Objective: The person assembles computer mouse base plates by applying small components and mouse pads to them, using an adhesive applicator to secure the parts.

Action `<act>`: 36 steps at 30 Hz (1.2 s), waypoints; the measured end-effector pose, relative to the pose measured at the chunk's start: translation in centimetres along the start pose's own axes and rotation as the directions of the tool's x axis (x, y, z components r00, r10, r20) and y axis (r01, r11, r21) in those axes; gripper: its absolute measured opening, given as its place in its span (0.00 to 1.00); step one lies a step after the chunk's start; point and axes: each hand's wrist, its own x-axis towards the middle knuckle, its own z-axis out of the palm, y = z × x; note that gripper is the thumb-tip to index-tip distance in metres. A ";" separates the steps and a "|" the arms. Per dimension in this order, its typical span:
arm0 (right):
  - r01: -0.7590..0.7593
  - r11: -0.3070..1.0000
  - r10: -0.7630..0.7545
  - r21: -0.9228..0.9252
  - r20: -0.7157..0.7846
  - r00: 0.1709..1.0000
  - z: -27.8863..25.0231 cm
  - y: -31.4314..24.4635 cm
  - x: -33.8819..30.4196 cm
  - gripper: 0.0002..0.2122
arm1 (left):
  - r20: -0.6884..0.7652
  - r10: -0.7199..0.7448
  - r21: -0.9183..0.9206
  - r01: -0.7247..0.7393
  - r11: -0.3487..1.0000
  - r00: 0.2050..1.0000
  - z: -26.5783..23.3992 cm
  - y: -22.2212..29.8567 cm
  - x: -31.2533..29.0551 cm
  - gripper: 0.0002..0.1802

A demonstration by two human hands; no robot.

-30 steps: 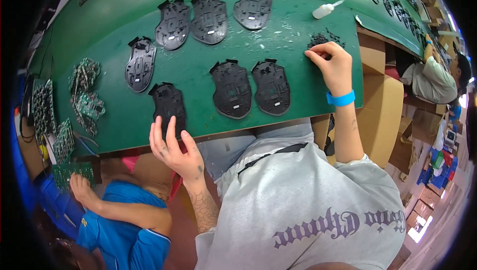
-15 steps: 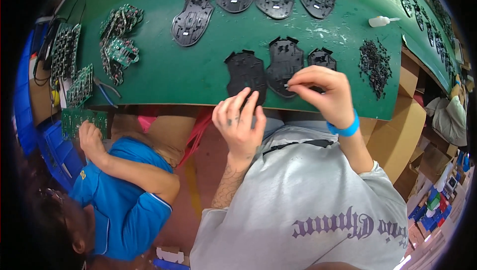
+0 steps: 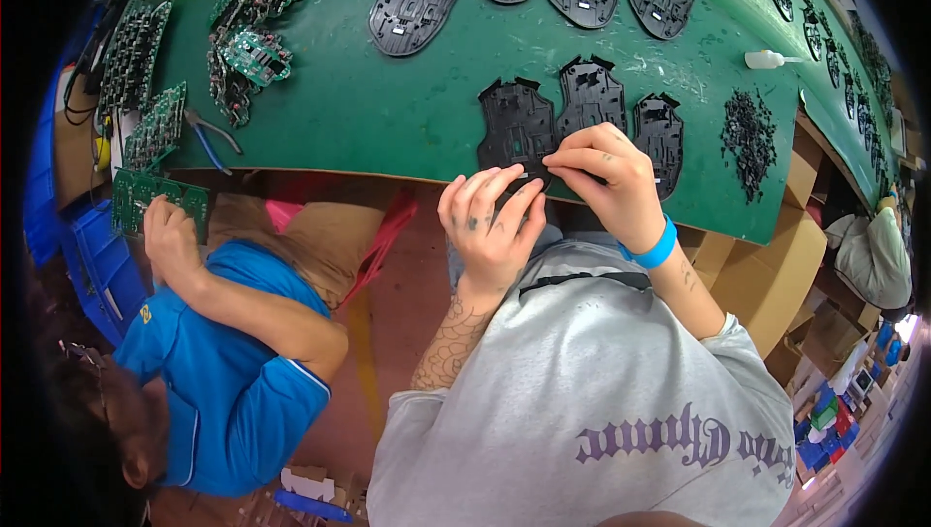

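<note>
Three black shield-shaped plastic shells lie side by side at the table's near edge: a left shell (image 3: 515, 120), a middle shell (image 3: 593, 91) and a right shell (image 3: 660, 134). My right hand (image 3: 616, 183) is over the near part of the left shell, thumb and fingertips pinched together. Whatever the pinch holds is too small to make out. Close by, my left hand (image 3: 493, 226) is at that shell's near end, its fingers bent but apart and nothing visible in them. My hands hide the near ends of the left and middle shells.
More black shells (image 3: 415, 5) lie in a row farther back on the green table (image 3: 388, 125). At right are a pile of small black parts (image 3: 748, 144) and a white bottle (image 3: 764, 60). Circuit boards (image 3: 254, 57) and pliers (image 3: 208, 142) lie left, beside a co-worker's hand (image 3: 173, 236) holding a board.
My right hand has moved left, from the middle shell to the left shell's near part. The view has shifted somewhat. My left hand keeps its bent-finger pose beside the left shell.
</note>
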 end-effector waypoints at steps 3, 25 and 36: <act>-0.007 1.000 0.007 -0.025 -0.005 1.000 0.2 -0.1 0.1 0.07 | 0.001 -0.003 -0.008 0.003 1.000 1.000 0.0 0.1 0.1 0.11; -0.090 0.984 0.093 -0.156 0.016 0.996 0.9 -1.7 1.0 0.06 | -0.016 0.030 0.003 -0.030 1.000 0.999 0.5 -0.1 0.2 0.12; -0.238 0.966 0.259 0.102 -0.429 0.865 -6.7 1.2 -0.6 0.05 | 0.145 0.094 0.187 -0.121 0.975 0.985 -0.6 0.5 1.3 0.18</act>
